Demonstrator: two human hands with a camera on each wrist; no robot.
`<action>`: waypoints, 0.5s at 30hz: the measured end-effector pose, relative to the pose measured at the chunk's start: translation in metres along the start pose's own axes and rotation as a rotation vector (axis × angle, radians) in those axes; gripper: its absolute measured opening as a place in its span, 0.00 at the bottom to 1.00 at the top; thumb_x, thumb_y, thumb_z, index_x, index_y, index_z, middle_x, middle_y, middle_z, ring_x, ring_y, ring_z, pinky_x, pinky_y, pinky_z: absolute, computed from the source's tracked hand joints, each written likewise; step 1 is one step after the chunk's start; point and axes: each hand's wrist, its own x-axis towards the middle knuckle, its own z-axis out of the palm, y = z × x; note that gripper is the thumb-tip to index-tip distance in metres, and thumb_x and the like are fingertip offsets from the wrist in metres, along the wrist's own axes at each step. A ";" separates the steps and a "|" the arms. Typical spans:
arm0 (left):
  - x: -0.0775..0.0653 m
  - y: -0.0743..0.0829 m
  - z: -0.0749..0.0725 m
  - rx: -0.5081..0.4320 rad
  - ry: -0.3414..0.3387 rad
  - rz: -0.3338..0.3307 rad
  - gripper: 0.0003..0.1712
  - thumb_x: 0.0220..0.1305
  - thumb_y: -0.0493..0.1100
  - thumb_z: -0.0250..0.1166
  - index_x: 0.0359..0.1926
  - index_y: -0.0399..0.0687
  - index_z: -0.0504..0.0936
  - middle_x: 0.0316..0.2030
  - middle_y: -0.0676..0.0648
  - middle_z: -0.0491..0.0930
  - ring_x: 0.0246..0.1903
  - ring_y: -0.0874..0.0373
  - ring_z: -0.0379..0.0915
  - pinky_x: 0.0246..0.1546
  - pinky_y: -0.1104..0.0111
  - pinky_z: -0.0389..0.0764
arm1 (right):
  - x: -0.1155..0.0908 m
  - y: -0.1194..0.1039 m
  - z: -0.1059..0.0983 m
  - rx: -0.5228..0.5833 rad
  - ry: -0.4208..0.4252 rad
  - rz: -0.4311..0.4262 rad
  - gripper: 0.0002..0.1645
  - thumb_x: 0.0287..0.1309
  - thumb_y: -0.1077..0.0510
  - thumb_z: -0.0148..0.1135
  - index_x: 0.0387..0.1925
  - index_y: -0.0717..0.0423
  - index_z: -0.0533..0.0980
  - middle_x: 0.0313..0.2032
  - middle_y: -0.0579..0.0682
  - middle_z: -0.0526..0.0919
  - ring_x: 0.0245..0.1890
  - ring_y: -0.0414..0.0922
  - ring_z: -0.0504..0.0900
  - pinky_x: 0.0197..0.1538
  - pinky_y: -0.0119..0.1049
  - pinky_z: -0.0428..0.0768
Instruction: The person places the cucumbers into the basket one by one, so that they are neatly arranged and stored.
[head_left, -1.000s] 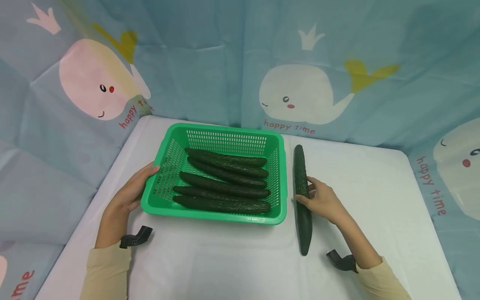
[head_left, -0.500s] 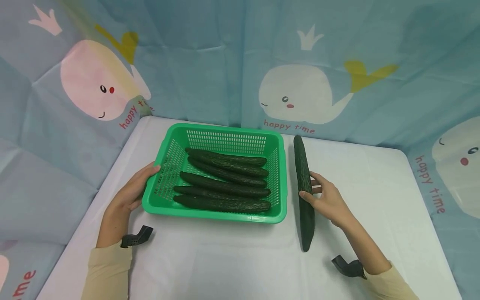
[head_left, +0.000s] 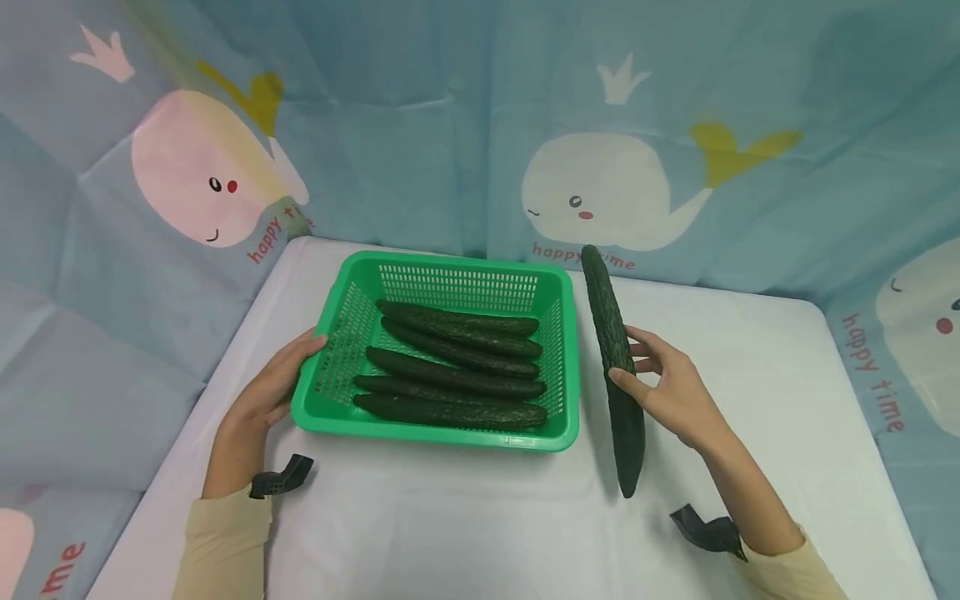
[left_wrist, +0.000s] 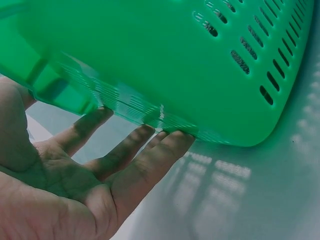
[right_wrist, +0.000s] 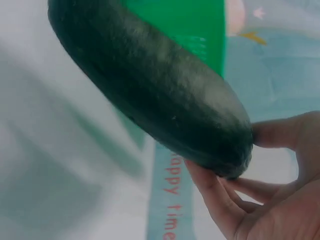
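Observation:
My right hand (head_left: 675,392) pinches a long dark green cucumber (head_left: 611,350) around its middle, thumb on one side and fingers on the other. The cucumber (right_wrist: 155,85) is raised off the white table, its far end tipped upward, just right of the green plastic basket (head_left: 435,432). At the basket's left side my left hand (head_left: 273,379) grips the rim. In the left wrist view, several fingertips (left_wrist: 175,142) press the basket's outer wall (left_wrist: 150,60) from below. Several cucumbers (head_left: 457,371) lie crosswise inside the basket, roughly side by side.
A white cloth covers the table (head_left: 450,533). Blue curtain (head_left: 420,167) with printed whales hangs behind and on both sides. Black wrist-worn devices (head_left: 281,477) sit on both forearms.
My right hand has lifted the cucumber off the table and carried it slightly forward, its far end rising and tilting left. The left hand stays on the basket, which has not visibly moved.

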 end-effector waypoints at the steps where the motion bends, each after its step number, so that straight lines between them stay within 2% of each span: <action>1: 0.000 0.000 0.000 -0.005 0.000 0.005 0.45 0.86 0.59 0.45 0.86 0.41 0.38 0.59 0.51 0.76 0.54 0.63 0.85 0.51 0.64 0.90 | 0.001 -0.003 -0.003 0.001 -0.002 -0.007 0.42 0.73 0.49 0.66 0.81 0.54 0.61 0.66 0.66 0.78 0.62 0.62 0.81 0.58 0.60 0.82; 8: 0.000 0.000 -0.002 -0.025 -0.020 0.033 0.44 0.86 0.58 0.45 0.86 0.40 0.38 0.57 0.53 0.78 0.54 0.62 0.85 0.50 0.63 0.90 | 0.007 -0.021 -0.011 -0.007 -0.014 -0.094 0.41 0.71 0.50 0.69 0.79 0.53 0.65 0.63 0.63 0.81 0.58 0.59 0.85 0.46 0.37 0.86; 10: 0.001 0.000 -0.002 -0.030 -0.025 0.034 0.44 0.86 0.58 0.45 0.86 0.40 0.38 0.58 0.52 0.78 0.54 0.62 0.85 0.50 0.62 0.90 | 0.008 -0.025 -0.011 -0.004 -0.020 -0.099 0.41 0.71 0.50 0.69 0.79 0.53 0.65 0.63 0.63 0.81 0.58 0.59 0.84 0.45 0.35 0.86; 15: 0.002 -0.002 0.000 -0.035 -0.022 0.030 0.44 0.86 0.58 0.45 0.86 0.40 0.39 0.58 0.53 0.78 0.54 0.62 0.86 0.50 0.60 0.90 | 0.010 -0.034 -0.009 -0.004 -0.036 -0.128 0.40 0.71 0.52 0.69 0.79 0.55 0.66 0.63 0.63 0.81 0.59 0.60 0.85 0.47 0.39 0.88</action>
